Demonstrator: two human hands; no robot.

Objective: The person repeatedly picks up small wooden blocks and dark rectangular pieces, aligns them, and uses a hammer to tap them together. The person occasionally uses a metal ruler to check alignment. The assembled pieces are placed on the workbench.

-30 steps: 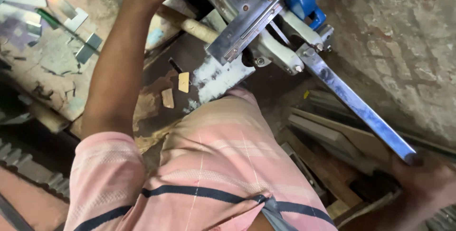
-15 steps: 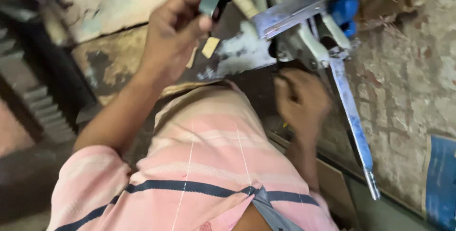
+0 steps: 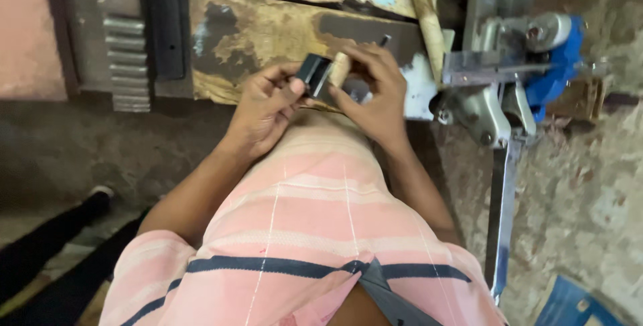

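Pink striped shirt: nearest, below both hands.
Left hand: pinches small black rectangular block.
Right hand: fingers pressing pale wooden piece against it.
Advice: keep edges flush, grip steady.
Beyond: worn wooden table, blue-and-steel lever press.

Head view — steeply down, close

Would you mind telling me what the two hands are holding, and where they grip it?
A small dark block with a pale wooden piece: left hand pinches the block's left end, right hand the wooden side.
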